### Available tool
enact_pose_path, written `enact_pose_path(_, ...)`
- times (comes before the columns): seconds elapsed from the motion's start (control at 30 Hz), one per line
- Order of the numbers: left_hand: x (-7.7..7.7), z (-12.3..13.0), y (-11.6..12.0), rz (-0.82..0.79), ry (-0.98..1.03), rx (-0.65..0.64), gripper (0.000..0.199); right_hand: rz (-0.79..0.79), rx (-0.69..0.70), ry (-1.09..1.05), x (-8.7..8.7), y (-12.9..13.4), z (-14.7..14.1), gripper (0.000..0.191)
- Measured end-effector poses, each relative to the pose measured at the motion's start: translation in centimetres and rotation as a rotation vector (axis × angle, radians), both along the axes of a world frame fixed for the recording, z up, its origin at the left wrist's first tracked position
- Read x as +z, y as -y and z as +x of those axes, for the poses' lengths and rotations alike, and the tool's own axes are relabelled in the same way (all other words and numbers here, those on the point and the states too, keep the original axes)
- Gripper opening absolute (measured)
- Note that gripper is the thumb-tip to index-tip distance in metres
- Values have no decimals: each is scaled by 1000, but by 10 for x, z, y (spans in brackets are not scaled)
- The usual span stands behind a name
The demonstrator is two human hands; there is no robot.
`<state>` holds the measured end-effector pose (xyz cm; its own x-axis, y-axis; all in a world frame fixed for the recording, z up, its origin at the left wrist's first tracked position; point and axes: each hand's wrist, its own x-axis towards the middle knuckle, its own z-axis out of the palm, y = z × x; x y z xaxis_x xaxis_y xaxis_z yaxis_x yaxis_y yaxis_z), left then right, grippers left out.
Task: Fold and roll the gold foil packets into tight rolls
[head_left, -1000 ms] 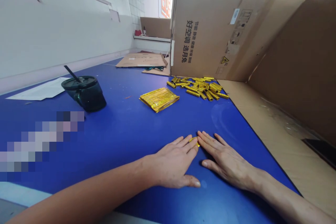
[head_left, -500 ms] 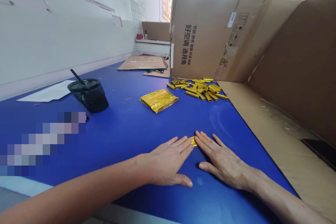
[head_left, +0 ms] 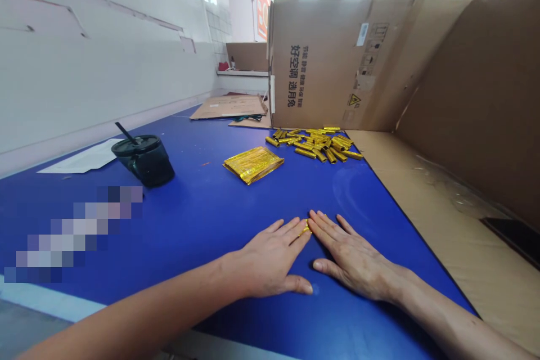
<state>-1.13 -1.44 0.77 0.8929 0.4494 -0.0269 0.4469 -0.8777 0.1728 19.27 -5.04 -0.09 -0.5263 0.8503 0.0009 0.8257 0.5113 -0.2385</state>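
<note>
Gold foil roll (head_left: 304, 229) x1 btwn L hand (head_left: 270, 259), R hand (head_left: 352, 256)

The gold foil strip (head_left: 304, 229) is glossy and crinkled, the blue tabletop (head_left: 202, 219) smooth, the cardboard box (head_left: 320, 67) matt.

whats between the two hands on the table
In the head view, a small piece of gold foil lies between the left hand and the right hand, close against the left hand's fingertips.

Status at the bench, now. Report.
Left hand, right hand flat on blue tabletop. Small gold foil piece between them. Gold foil packet, pile of foil tubes beyond.
</note>
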Motion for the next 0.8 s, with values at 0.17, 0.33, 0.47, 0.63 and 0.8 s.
enact_pose_path(0.17, 0, -3, -1, -40, -1, -4, 81, -24, -14, 31, 2, 1, 3, 67)
enact_pose_path(0.33, -1, -4, 0, -46, 29, 1, 78, 6, -44, 42, -1, 3, 13, 72)
enact_pose_path(0.47, -3, -3, -1, -51, 45, -3, 78, 7, -37, 21, -1, 2, 16, 67)
enact_pose_path(0.63, -4, -4, -1, -50, 52, -4, 80, -25, -61, 44, 3, -1, 15, 63)
enact_pose_path(0.8, -4, -3, -1, -51, 52, 0, 81, -32, -52, 59, 3, -1, 14, 58)
